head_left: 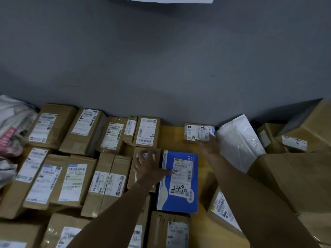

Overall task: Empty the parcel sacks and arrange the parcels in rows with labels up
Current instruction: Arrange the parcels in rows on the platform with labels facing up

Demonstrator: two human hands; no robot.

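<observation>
Nearest, along the desk's [172, 136] near edge, a brown parcel marked by hand [168, 231] is lying label up, and just to its right a tilted parcel [222, 208] is leaning with its label facing sideways; it will probably need laying flat later.

In the middle row the left hand [146, 169] is resting on a brown box [132, 174], its fingers spread apart and flat and clamped on nothing, while the thumb is touching the blue parcel [179, 181] just beside it. That hand seems to be steadying the row, and it should be pressing lightly so that neither neighbour is shoved out of line.

Farther on, near the desk's far edge, the right hand [210, 145] is reaching the small box [197, 132], the parcel being dealt with. Its fingertips are lying on the box's near right corner, but I cannot tell whether they are gripping or only touching.

The box is sitting label up, apart from the far row [146, 131], with bare desk between. To do this step well, the hand should be sliding it left, flat and square, until it is meeting that row. It should also be keeping clear of the white mailer [240, 140] leaning on the right, which looks ready to slip.
</observation>
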